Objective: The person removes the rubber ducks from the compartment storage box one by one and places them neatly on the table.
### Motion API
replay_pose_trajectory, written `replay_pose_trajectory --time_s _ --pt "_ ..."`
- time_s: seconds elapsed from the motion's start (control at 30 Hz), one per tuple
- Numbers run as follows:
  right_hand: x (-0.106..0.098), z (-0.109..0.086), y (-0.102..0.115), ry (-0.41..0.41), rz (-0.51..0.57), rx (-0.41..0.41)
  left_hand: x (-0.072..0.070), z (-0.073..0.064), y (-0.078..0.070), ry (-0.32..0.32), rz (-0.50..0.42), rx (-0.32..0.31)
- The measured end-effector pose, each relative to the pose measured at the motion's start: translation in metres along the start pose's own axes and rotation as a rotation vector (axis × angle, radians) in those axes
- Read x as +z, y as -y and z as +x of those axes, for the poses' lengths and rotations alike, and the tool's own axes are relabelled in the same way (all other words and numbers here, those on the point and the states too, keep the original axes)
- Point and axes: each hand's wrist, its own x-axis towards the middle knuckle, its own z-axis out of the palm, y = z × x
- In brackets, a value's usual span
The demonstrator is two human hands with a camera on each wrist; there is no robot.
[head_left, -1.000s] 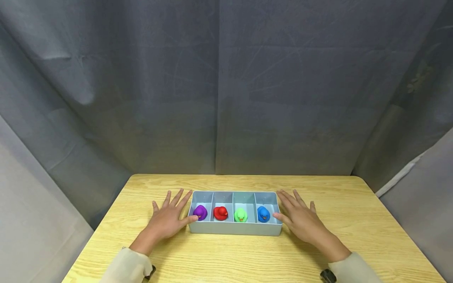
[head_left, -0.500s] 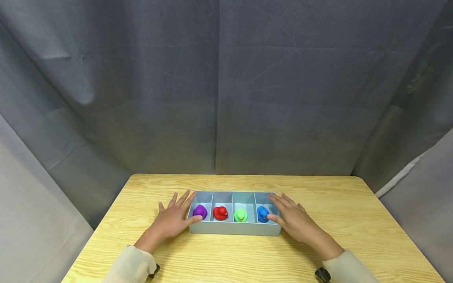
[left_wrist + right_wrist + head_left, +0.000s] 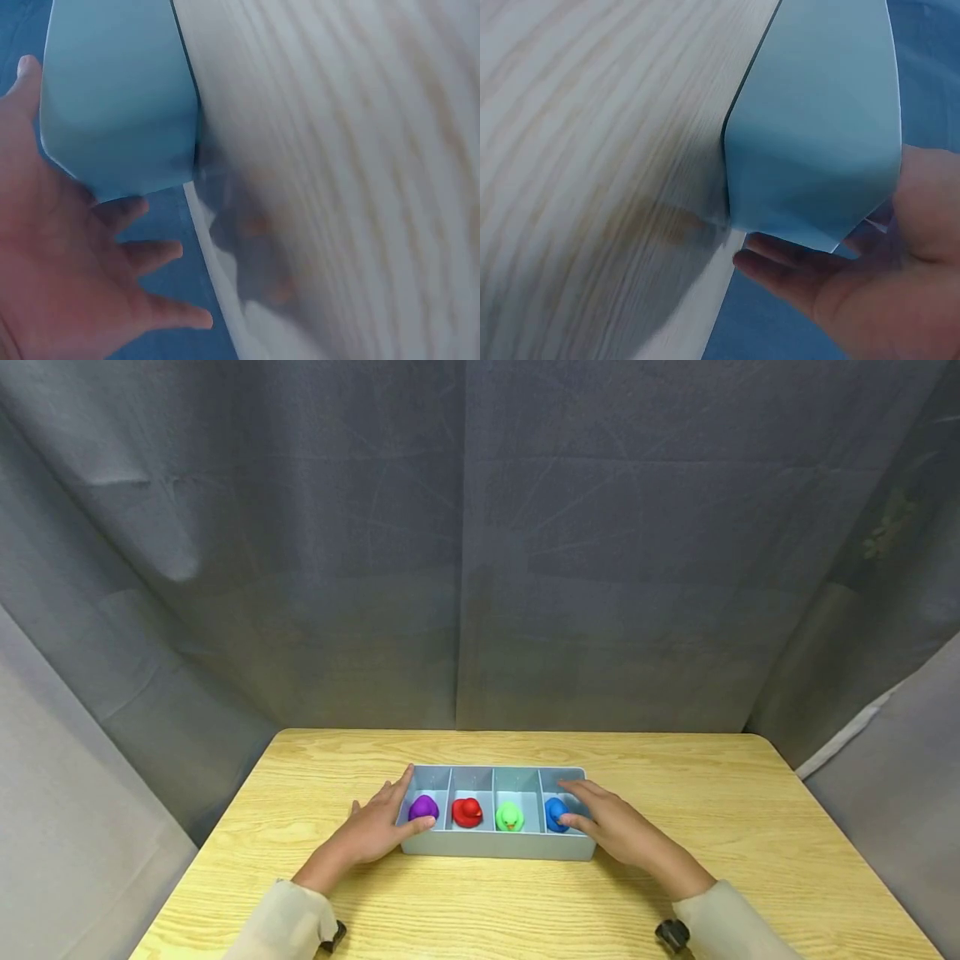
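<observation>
A grey-blue divided box [image 3: 498, 845] stands on the table with one toy duck per compartment. From the left they are a purple duck [image 3: 423, 807], a red duck [image 3: 467, 812], a green duck [image 3: 510, 817] and a blue duck [image 3: 556, 814]. My left hand [image 3: 372, 833] lies over the box's left end, thumb across the front rim; the left wrist view shows its fingers [image 3: 161, 309] spread and straight. Over the right end reaches my right hand [image 3: 618, 831], thumb and index finger overlapping the blue duck's compartment. Its lower fingers [image 3: 776, 274] lie loosely along the end wall.
The wooden table [image 3: 495, 910] extends around the box on all sides. A dark grey curtain [image 3: 360, 610] hangs behind its far edge, with lighter cloth [image 3: 82, 827] at the left side. Dark bands sit at both sleeve cuffs.
Both hands have moved inward, from beside the box to over its ends. Their spread fingers have drawn closer together. Box and ducks stay in place.
</observation>
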Motion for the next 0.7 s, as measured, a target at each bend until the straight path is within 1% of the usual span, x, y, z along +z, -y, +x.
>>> replay_pose_trajectory --time_s 0.13,0.27,0.37,0.53,0.7 --pt "0.0 0.004 0.001 0.015 0.024 -0.005 0.003 0.001 0.002 0.02 -0.115 0.003" --pt "0.0 0.007 0.003 0.029 0.057 0.011 0.007 0.002 0.004 0.031 -0.225 0.009" --pt "0.001 0.01 0.004 0.029 0.081 0.023 0.009 0.002 0.006 0.03 -0.274 0.017" --pt "0.006 0.016 0.006 -0.008 0.101 0.062 0.012 0.003 0.008 0.028 -0.326 0.034" --pt "0.012 0.019 0.006 -0.054 0.072 0.104 0.016 0.004 0.01 0.021 -0.376 0.048"
